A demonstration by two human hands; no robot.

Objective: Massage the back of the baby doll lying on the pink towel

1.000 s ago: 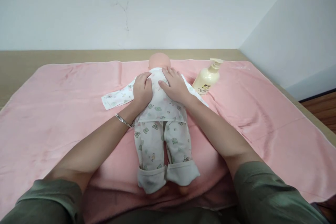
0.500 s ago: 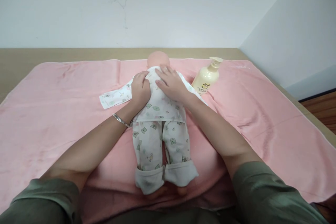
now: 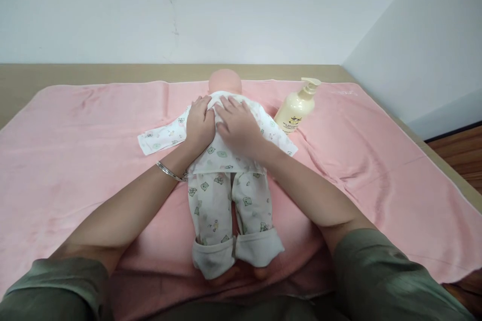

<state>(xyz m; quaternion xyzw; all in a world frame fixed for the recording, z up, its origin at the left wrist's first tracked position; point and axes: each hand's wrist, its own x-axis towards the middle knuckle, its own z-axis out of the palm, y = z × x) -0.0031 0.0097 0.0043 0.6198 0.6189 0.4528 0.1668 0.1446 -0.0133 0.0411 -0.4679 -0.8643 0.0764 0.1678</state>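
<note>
A baby doll (image 3: 225,82) lies face down in the middle, its face hidden. It wears a white patterned top (image 3: 220,158) and matching trousers (image 3: 214,205) with turned-up cuffs. My left hand (image 3: 201,124), with silver bangles at the wrist, rests on the left side of the doll's upper back, its fingers lying over the shoulder. On the right side of the back, my right hand (image 3: 238,125) lies flat with fingers spread, slightly blurred. Neither hand has the cloth pinched.
A cream pump bottle (image 3: 296,110) leans beside the doll's right-hand sleeve. Under everything is a pink blanket (image 3: 83,160), spread over a wooden table (image 3: 22,80) that meets a white wall at the back.
My right hand has slid a little left and down on the doll's back, uncovering more of the right shoulder. My left hand stays in place. The view has shifted slightly.
</note>
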